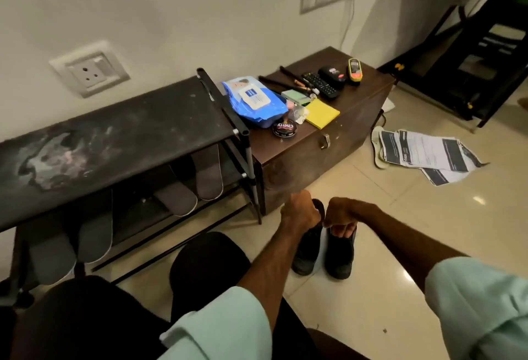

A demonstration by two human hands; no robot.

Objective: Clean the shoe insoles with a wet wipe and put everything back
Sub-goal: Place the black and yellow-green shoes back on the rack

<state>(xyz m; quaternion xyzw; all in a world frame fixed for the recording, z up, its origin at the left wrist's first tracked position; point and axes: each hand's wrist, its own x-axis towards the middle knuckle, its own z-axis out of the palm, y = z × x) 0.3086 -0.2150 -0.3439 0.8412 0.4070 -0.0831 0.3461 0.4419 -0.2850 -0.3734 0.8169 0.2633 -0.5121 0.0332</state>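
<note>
Two black shoes stand side by side on the tiled floor, the left shoe [307,251] and the right shoe [340,256]. My left hand [300,211] grips a dark insole [320,206] that sticks up between the shoes. My right hand [341,215] pinches the opening of the right shoe. A blue wet wipe pack [254,100] lies on the brown box [328,142]. Several grey insoles [207,172] lean on the shoe rack [114,133].
A polish tin [284,128], yellow sticky notes [322,113], a remote [320,85] and small tools lie on the box. Papers [428,153] are spread on the floor at the right. A black metal frame [471,45] stands at the far right.
</note>
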